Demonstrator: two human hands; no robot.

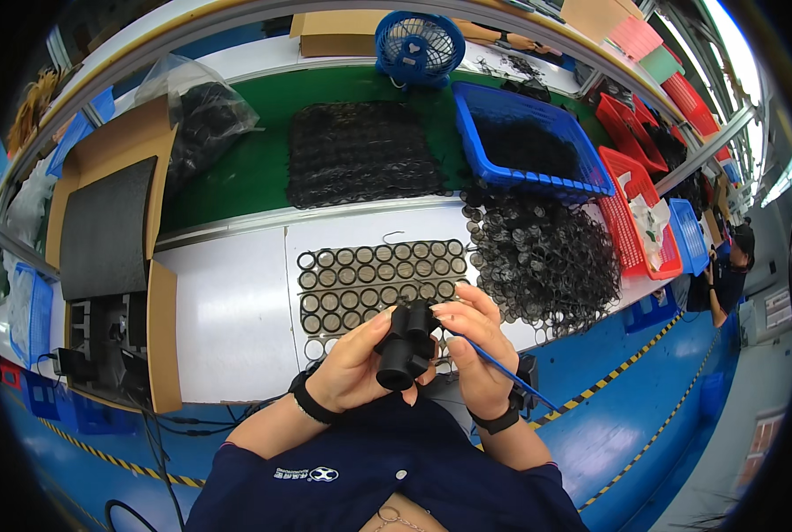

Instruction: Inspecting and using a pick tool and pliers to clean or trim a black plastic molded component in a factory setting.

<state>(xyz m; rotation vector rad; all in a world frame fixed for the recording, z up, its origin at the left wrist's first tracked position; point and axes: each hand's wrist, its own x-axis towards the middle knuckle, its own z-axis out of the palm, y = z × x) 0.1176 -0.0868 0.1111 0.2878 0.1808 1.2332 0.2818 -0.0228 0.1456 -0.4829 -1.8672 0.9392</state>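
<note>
Close to my body, my left hand (351,362) is wrapped round a black pair of small binoculars (403,355), with one round barrel end facing me. My right hand (479,351) is closed on a thin blue stick-like tool (511,377), which slants out toward the lower right. The fingertips of this hand meet the binoculars' upper right side; the tool's tip is hidden there. Just beyond both hands, rows of black rings (363,277) lie flat on the white tabletop (223,310).
Right of the rings sits a heap of black loops (546,257). Behind are a blue basket (538,182), a black stack (365,155) and a blue fan (420,49). A red basket (635,213) stands right, an open cardboard box (163,337) left. Another person (731,275) stands far right.
</note>
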